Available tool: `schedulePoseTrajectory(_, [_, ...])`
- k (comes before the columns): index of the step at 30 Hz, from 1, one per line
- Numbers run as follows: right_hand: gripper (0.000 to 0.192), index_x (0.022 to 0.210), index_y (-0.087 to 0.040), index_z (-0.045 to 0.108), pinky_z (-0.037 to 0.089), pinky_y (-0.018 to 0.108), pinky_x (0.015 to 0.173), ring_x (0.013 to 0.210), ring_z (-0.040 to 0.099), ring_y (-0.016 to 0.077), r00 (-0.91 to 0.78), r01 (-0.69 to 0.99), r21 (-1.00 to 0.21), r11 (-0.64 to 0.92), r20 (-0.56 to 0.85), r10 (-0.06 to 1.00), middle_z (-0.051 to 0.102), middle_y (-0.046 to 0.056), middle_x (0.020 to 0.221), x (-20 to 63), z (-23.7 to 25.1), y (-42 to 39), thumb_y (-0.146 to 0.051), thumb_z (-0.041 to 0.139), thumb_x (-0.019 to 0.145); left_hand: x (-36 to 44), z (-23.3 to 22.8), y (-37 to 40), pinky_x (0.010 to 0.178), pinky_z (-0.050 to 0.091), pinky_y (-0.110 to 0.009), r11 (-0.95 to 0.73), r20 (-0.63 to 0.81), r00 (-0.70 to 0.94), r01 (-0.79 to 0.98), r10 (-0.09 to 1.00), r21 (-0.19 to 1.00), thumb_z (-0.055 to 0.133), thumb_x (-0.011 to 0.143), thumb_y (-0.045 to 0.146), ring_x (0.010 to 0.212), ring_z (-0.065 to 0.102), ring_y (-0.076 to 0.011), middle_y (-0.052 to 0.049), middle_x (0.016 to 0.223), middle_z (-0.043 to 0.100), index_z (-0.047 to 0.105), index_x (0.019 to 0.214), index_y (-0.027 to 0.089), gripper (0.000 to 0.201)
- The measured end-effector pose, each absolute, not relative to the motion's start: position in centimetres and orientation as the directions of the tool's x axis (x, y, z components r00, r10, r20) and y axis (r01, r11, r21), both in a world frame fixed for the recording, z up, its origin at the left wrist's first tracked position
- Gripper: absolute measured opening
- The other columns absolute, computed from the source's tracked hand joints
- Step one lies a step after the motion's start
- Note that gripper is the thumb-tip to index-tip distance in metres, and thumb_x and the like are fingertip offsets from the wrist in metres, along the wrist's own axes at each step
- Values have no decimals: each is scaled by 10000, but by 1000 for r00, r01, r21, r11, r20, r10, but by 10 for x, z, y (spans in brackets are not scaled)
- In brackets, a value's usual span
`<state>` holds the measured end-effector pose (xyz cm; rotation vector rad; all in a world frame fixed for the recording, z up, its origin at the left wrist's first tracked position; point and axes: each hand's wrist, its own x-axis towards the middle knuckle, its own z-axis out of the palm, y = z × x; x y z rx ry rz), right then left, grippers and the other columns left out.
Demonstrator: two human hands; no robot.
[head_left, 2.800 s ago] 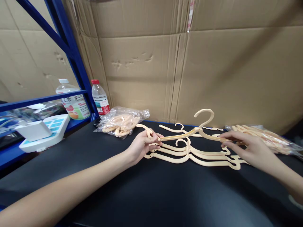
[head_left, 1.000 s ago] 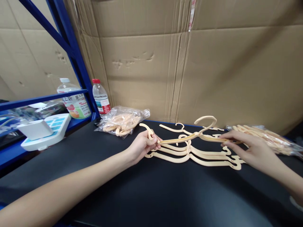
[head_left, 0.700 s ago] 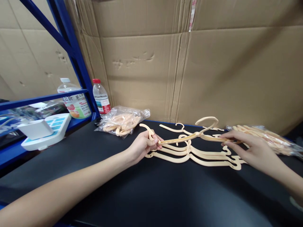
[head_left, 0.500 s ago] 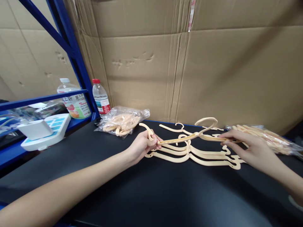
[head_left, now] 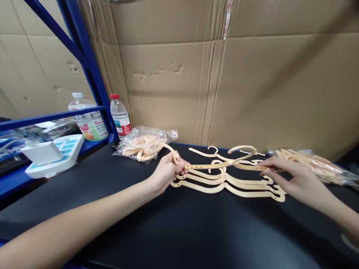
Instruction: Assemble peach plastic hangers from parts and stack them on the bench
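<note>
A beige plastic hanger (head_left: 224, 163) is held by both its arm ends just above a small stack of like hangers (head_left: 232, 185) lying on the black table (head_left: 179, 231). My left hand (head_left: 165, 172) pinches the hanger's left end, which curves up past my fingers. My right hand (head_left: 291, 175) grips the right end with fingers laid along it. The hook of the held hanger (head_left: 242, 149) lies nearly flat, pointing toward the cardboard wall.
Two clear bags of hangers lie at the back, one on the left (head_left: 144, 144) and one on the right (head_left: 311, 164). A water bottle (head_left: 119, 116) stands by the blue rack post (head_left: 84, 63). A white device (head_left: 50, 155) sits on the left shelf. Cardboard (head_left: 224, 82) walls the far side.
The held hanger has tipped from upright to nearly flat and come down closer to the stack. Both hands keep their grip and have barely shifted.
</note>
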<state>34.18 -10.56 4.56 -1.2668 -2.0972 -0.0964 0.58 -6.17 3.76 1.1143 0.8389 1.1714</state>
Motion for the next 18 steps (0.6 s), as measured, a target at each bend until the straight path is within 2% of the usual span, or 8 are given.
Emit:
schedulePoseTrajectory(6, [190,930,-241,662,521,325,671,765,650,217,-312,802,-292,522,540,782,698,48,865,340,46,-107,-376,539,877,6,40,-64,539,422,-194,0,53,183,-277,982,961,586,639,-33,534,558,-88,-11,661,624,434,658,163,249])
schedulePoseTrajectory(15, [205,931,-237,659,535,309,660,761,662,207,-320,798,-307,518,512,797,705,39,880,339,44,-107,-393,537,876,6,39,-62,559,416,-196,-3,54,166,-296,985,955,527,649,-50,529,557,-86,11,650,612,396,704,181,271])
schedulePoseTrajectory(18, [223,924,-233,663,536,296,612,725,663,199,-311,802,-323,503,493,813,707,36,868,338,44,-107,-410,536,874,7,40,-62,551,409,-191,-7,56,160,-294,986,956,521,671,-42,521,549,-83,24,624,593,390,697,182,261])
